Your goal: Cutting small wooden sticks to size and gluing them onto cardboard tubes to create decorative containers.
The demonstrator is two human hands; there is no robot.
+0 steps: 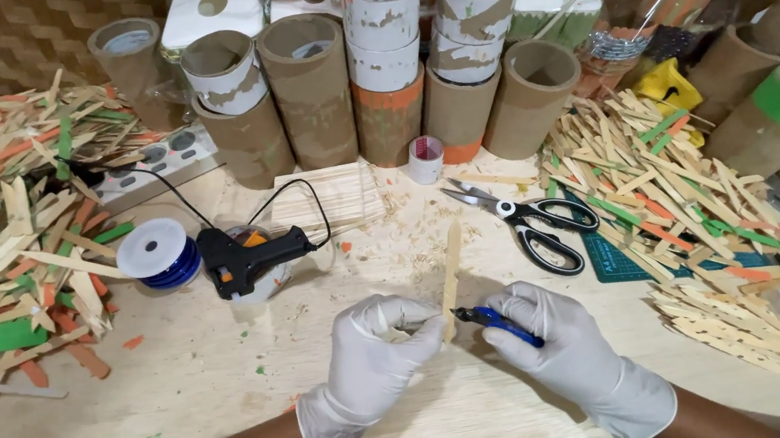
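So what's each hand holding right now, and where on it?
The left hand grips a wooden stick at its lower end. The right hand holds a blue knife by its handle, tip at the stick.

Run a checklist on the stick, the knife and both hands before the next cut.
1. Left hand gripping the wooden stick: ok, held near its lower end.
2. Right hand holding the blue craft knife: ok.
3. Knife tip at the stick: ok, it meets the lower part.
4. Gloves on both hands: ok.
5. Left fingers out of the blade's path: cannot tell, they sit close to the tip.
6. Scissors away from the hands: ok, lying behind on the table.
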